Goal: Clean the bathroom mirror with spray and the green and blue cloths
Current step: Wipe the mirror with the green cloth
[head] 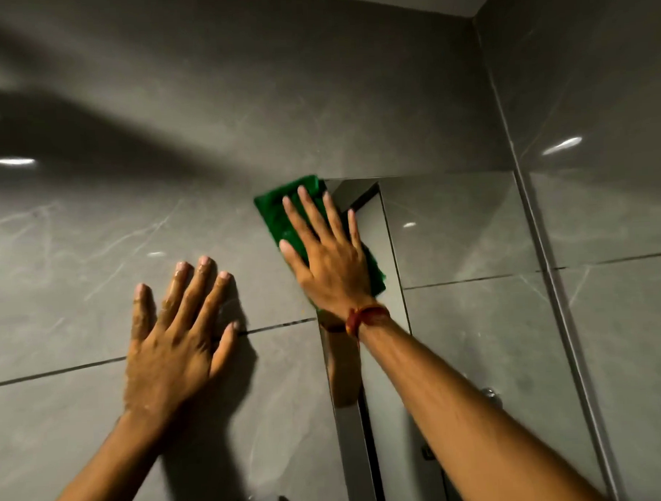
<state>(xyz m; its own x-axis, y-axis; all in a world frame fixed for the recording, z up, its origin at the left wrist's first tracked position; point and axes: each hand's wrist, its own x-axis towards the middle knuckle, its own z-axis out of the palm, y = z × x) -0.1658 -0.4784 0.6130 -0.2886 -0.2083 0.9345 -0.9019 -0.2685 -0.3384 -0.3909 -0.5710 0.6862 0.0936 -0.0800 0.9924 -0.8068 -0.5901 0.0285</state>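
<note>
The bathroom mirror (461,244) hangs on the grey tiled wall, its top left corner near the frame's middle. My right hand (327,258), fingers spread, presses the green cloth (272,211) flat against that corner; the cloth overlaps both the mirror's edge and the tile. A red thread band circles my right wrist. My left hand (177,332) rests flat and spread on the wall tile left of the mirror, holding nothing; it looks wet. No spray bottle or blue cloth is in view.
Glossy grey wall tiles (93,241) surround the mirror. A side wall (603,200) meets it in a corner at the right. The mirror reflects tiles, a dark door edge and a metal fitting (490,393).
</note>
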